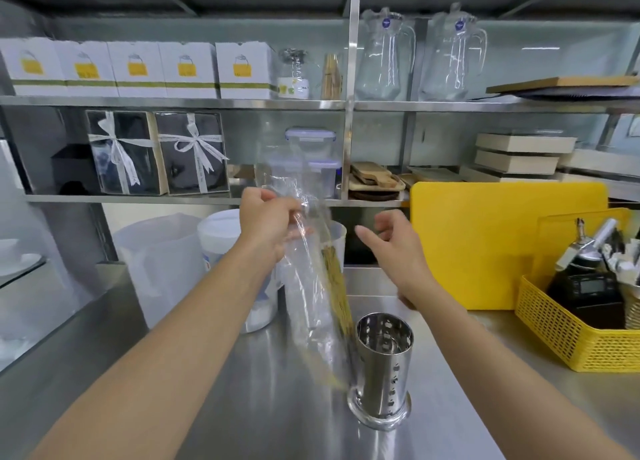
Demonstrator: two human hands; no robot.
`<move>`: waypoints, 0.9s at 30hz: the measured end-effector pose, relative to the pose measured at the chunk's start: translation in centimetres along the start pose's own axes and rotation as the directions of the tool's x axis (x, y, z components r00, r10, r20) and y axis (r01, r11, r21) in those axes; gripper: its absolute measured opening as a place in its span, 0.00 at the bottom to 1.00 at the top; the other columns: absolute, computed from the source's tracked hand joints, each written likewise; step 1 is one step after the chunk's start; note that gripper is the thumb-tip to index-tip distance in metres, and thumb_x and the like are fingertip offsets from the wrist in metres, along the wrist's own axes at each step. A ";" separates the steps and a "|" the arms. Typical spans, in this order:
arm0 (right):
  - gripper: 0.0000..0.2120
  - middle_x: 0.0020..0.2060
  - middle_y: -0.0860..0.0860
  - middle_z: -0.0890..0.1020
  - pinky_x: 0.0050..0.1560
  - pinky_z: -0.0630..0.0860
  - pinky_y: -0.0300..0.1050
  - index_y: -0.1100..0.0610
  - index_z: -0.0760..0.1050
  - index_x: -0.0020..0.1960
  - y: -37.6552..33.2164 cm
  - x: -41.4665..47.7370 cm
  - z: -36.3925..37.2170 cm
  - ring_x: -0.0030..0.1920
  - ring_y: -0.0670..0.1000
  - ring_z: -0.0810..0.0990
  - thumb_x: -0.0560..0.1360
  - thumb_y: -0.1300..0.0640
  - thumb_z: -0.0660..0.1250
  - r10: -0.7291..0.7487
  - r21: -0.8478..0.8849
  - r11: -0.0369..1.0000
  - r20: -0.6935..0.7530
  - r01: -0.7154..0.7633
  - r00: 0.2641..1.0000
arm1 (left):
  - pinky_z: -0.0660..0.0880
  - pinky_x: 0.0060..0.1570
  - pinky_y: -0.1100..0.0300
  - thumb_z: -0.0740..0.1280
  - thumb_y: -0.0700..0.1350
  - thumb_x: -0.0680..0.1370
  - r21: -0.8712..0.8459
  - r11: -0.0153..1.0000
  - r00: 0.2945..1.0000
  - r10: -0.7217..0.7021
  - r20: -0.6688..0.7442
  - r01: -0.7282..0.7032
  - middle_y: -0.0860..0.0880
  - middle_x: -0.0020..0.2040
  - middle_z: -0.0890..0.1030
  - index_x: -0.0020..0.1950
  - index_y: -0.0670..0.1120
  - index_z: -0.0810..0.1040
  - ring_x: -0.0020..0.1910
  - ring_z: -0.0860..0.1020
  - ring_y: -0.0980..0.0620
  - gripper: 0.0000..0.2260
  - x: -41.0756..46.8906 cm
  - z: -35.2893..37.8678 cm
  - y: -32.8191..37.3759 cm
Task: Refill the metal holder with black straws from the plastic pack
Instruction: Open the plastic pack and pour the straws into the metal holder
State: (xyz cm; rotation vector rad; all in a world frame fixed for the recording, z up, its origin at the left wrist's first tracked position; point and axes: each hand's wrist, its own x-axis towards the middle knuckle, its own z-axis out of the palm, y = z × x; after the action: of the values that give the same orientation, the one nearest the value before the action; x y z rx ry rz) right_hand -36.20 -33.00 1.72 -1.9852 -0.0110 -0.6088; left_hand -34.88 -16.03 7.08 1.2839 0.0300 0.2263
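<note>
Left hand (266,222) pinches plastic pack (311,300) upright mid-worktop, beside metal holder (382,366). Right hand (398,248) loosely curled, holding nothing. Holder looks unfilled. Risk: slippery film slides from pinch; swinging pack tips holder.

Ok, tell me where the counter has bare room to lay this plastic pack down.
Bare steel counter lies left of the metal holder, also between it and the yellow basket. Crowded: white tubs back left.
</note>
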 end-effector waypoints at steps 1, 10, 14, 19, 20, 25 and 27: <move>0.22 0.52 0.50 0.77 0.47 0.74 0.39 0.57 0.70 0.61 -1.0 -0.5 -0.1 0.52 0.48 0.76 0.72 0.46 0.66 0.002 0.123 0.992 0.117 -0.016 0.993 | 0.80 0.42 0.39 0.66 0.29 0.70 0.007 1.000 0.999 0.013 -0.039 -0.012 0.40 0.43 0.76 0.40 0.46 0.64 0.35 0.76 0.46 0.15 0.3 0.2 0.0; 0.43 0.67 0.49 0.69 0.59 0.68 0.37 0.50 0.48 0.74 -5.4 -3.2 1.2 0.64 0.51 0.70 0.69 0.54 0.72 -0.016 -0.203 0.967 0.554 0.154 0.832 | 0.75 0.34 0.56 0.63 0.32 0.67 -0.057 0.997 0.962 0.037 -0.269 -0.054 0.41 0.45 0.79 0.56 0.35 0.74 0.35 0.75 0.48 0.18 0.7 2.2 -0.4; 0.15 0.53 0.57 0.80 0.53 0.78 0.55 0.56 0.74 0.59 -3.0 -1.3 1.9 0.50 0.57 0.79 0.74 0.64 0.60 -0.045 -0.402 0.903 0.260 0.150 0.964 | 0.72 0.37 0.61 0.66 0.36 0.72 0.079 0.994 0.990 0.081 -0.112 -0.072 0.43 0.44 0.75 0.53 0.39 0.74 0.39 0.73 0.49 0.10 -0.4 2.1 0.1; 0.09 0.46 0.54 0.82 0.49 0.79 0.47 0.57 0.78 0.52 -3.2 -0.1 -1.3 0.46 0.51 0.80 0.75 0.65 0.62 -0.073 -0.299 0.935 0.364 0.191 0.929 | 0.64 0.64 0.52 0.73 0.55 0.65 0.576 0.609 0.797 0.589 0.132 -0.546 0.47 0.60 0.66 0.59 0.47 0.68 0.64 0.65 0.48 0.27 -1.8 -0.2 0.2; 0.09 0.45 0.53 0.82 0.47 0.79 0.46 0.58 0.78 0.51 -3.5 0.0 -1.9 0.44 0.51 0.80 0.75 0.65 0.62 -0.087 -0.269 0.942 0.381 0.201 0.920 | 0.55 0.70 0.48 0.75 0.57 0.62 0.649 0.465 0.748 0.613 0.255 -0.602 0.46 0.68 0.61 0.63 0.48 0.65 0.70 0.58 0.47 0.34 -1.8 -0.7 0.3; 0.06 0.39 0.51 0.83 0.45 0.78 0.45 0.60 0.78 0.49 -3.8 0.6 -3.6 0.41 0.49 0.81 0.74 0.66 0.64 -0.142 -0.170 0.952 0.484 0.252 0.864 | 0.32 0.69 0.44 0.74 0.61 0.62 0.731 -0.259 0.557 0.504 0.660 -0.632 0.44 0.78 0.47 0.70 0.60 0.59 0.75 0.41 0.42 0.40 -0.5 -1.6 0.2; 0.05 0.40 0.56 0.84 0.47 0.78 0.50 0.62 0.80 0.47 -3.7 0.8 -3.8 0.42 0.56 0.82 0.73 0.66 0.66 -0.149 -0.173 0.945 0.528 0.277 0.836 | 0.38 0.68 0.44 0.74 0.56 0.65 0.625 -0.409 0.399 0.514 0.760 -0.665 0.46 0.70 0.71 0.56 0.55 0.77 0.74 0.59 0.41 0.21 -0.4 -1.1 0.2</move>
State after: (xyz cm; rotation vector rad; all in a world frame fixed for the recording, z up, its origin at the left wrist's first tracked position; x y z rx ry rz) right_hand -38.00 -34.57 6.53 -2.3561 -0.5165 -0.2084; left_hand -35.42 -14.96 6.88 2.6654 -0.9409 1.4087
